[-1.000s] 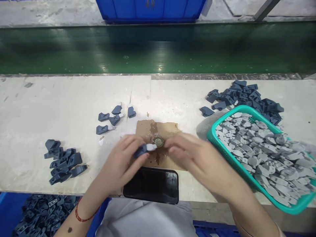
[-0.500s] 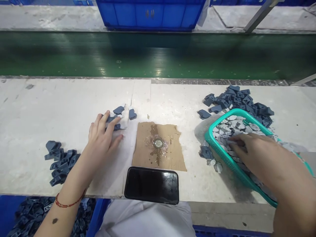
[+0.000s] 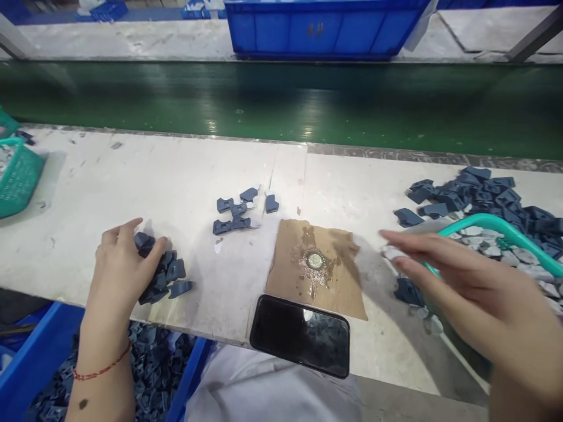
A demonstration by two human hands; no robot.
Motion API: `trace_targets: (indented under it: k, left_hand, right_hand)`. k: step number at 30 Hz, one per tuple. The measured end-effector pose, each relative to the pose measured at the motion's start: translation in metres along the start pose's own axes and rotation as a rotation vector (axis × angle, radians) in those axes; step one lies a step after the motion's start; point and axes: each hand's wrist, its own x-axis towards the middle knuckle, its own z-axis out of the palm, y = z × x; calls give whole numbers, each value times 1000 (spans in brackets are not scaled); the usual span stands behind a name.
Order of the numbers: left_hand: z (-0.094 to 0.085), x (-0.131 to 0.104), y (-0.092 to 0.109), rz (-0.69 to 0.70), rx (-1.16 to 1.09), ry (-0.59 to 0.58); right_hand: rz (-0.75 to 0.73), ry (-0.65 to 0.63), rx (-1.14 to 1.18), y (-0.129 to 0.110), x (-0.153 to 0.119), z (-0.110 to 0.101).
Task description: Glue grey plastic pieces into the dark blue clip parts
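My left hand (image 3: 127, 261) is at the left pile of dark blue-grey plastic parts (image 3: 165, 272), thumb and fingers apart around the pile's upper left side. My right hand (image 3: 461, 281) pinches a small whitish piece (image 3: 393, 252) between thumb and fingertips, left of the green basket (image 3: 523, 231) of similar pieces. Between the hands lies a brown cardboard sheet (image 3: 281, 275) with a wet, glittery spot around a small round object (image 3: 315, 260). Several dark parts (image 3: 241, 223), some with pale pieces at them, lie left of and above the cardboard.
A black phone (image 3: 299, 337) lies at the table's front edge. More dark parts (image 3: 484, 190) are heaped at the right. A green conveyor belt (image 3: 281, 105), blue crate (image 3: 316, 29), left green basket (image 3: 26, 181) and blue bin of parts (image 3: 176, 381) surround the work surface.
The view has shifted left. My left hand has moved from the middle parts to the left pile. My right hand has come out of the green basket with a whitish piece.
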Motion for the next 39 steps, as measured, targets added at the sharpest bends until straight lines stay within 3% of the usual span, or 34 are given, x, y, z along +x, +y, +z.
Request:
trace_targets:
  k: [3, 6, 9, 13, 16, 18, 23, 27, 31, 39]
  left_hand:
    - [-8, 7, 0, -47, -49, -38]
    - [-13, 13, 0, -65, -63, -62]
    - [-16, 10, 9, -94, -118, 41]
    - [-19, -11, 37, -178, -528, 163]
    - [-15, -26, 55, -102, -904, 189]
    - [-7, -33, 64, -58, -1074, 92]
    - [30, -52, 81, 80, -1269, -309]
    - [53, -68, 99, 80, -1357, -541]
    - [61, -76, 112, 77, -1408, -627]
    - [65, -79, 119, 21, -1439, -705]
  right_hand:
    - [68, -114, 305, -18, 23, 25]
    - [158, -188, 556, -19, 36, 45]
    - [193, -248, 700, -12, 39, 57]
    - [204, -251, 717, -6, 37, 62]
    - [187, -237, 593, -5, 35, 63]
    - [177, -228, 537, -5, 33, 64]
    - [163, -193, 442, -1, 30, 68]
    - [-27, -258, 245, 1, 29, 67]
    - [-227, -309, 140, -1, 29, 69]
    - [-307, -326, 107, -1, 31, 72]
